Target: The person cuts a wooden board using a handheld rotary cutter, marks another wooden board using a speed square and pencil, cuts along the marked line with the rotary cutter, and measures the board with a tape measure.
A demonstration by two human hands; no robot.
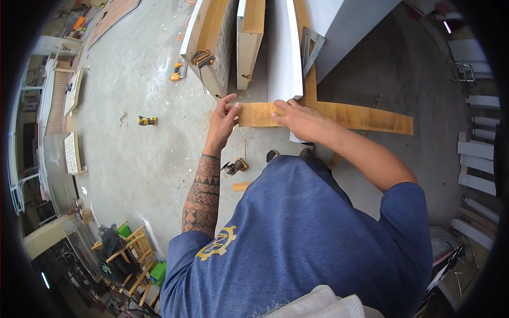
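A long, flat wood-toned board (366, 117) lies crosswise in front of me, close to the near ends of several upright panels. My right hand (298, 117) grips it toward its left part, fingers over the far edge and thumb on the top face. At the board's left end is my left hand (222, 117), its fingers apart and the thumb near the corner. Whether those fingertips touch the wood I cannot tell. Beyond the board stands a white panel (283, 58), with a narrower wood-topped panel (253, 21) beside it.
A yellow and black tool (203, 58) rests on the left panel (209, 26). On the concrete floor (159, 164) lie a yellow-black power tool (148, 121), another power tool (235, 167) and an orange tool (176, 72). A metal square (312, 49) leans by the white panel.
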